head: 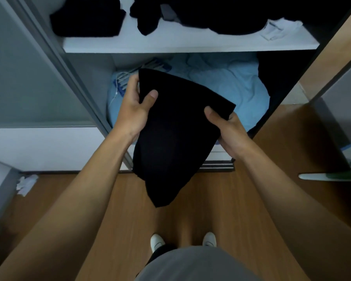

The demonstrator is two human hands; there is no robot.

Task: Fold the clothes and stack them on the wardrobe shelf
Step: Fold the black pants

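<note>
A person stands at an open wardrobe, holding a black garment point(170, 134) in mid-air below the white shelf point(190, 46). The left hand point(134, 104) pinches its far left edge, thumb on top; the right hand point(227, 128) does the same at the right corner. The cloth looks light, soft and limp, its near end drooping to a point, so grips on opposite edges suit it best. A folded dark pile point(87, 17) sits on the shelf's left, and loose dark clothes point(211, 13) lie to its right.
</note>
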